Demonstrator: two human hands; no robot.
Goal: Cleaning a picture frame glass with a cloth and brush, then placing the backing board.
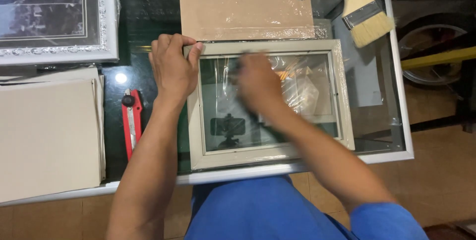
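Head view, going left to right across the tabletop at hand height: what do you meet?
Stack of cardboard sheets → red utility knife → left hand gripping the pale picture frame at its top-left corner → blurred right hand over the frame's glass.

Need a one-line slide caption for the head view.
Left hand steadies the pale wooden picture frame on the glass-topped table; blurred right hand presses its glass pane.

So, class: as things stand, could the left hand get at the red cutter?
Probably yes. The left hand grips the frame's top left corner, and the red cutter lies just left of that forearm on the glass table, uncovered, with nothing between. The hand would have to let go of the frame first.
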